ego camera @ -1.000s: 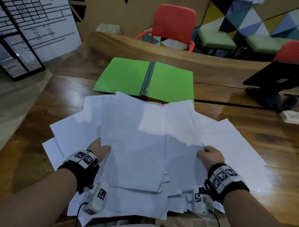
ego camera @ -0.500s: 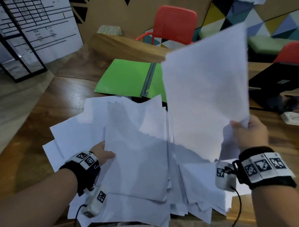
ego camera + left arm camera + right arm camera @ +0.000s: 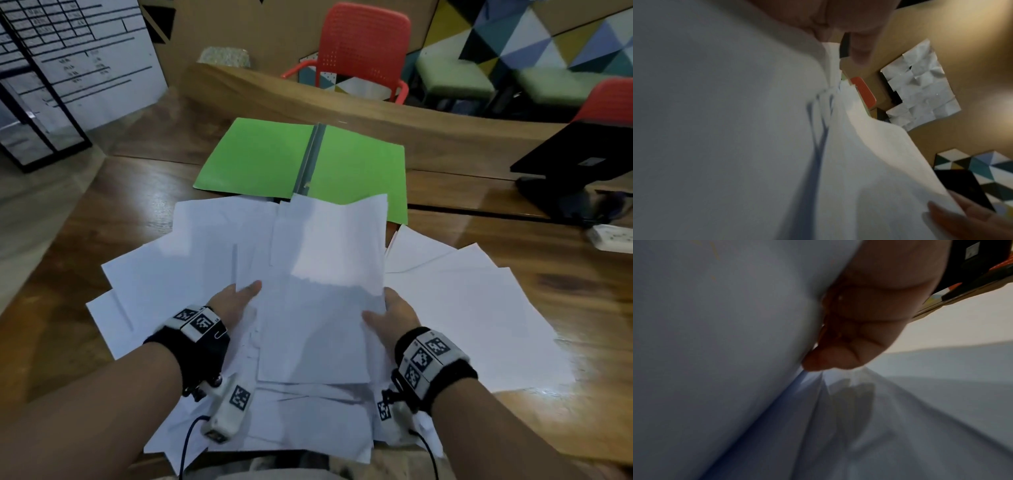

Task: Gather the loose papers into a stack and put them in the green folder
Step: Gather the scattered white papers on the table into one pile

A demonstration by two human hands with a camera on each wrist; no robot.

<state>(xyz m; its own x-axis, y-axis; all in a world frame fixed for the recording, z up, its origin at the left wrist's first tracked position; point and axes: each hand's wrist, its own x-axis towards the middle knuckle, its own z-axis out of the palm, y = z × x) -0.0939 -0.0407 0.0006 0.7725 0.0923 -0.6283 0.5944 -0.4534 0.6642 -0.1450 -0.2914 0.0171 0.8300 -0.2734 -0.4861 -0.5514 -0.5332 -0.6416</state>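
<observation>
The green folder (image 3: 260,157) lies open on the wooden table (image 3: 85,222), just beyond the papers. White sheets are fanned out around a thicker pile, the paper stack (image 3: 325,291), in the middle. My left hand (image 3: 239,298) grips the stack's left edge with the thumb on top, and my right hand (image 3: 394,311) grips its right edge. The left wrist view shows my thumb (image 3: 859,48) over the layered sheets (image 3: 735,129). In the right wrist view, curled fingers (image 3: 849,337) press against the paper (image 3: 725,321). Loose sheets lie on the right (image 3: 479,308) and left (image 3: 164,274).
A black stand (image 3: 575,164) and a white power strip (image 3: 613,236) sit at the table's right end. A red chair (image 3: 363,51) stands behind the far edge. Bare wood shows left of the folder and on the right.
Half a second ago my right hand held one sheet high in the air. It has come down onto the middle pile, and both hands now hold the pile's sides.
</observation>
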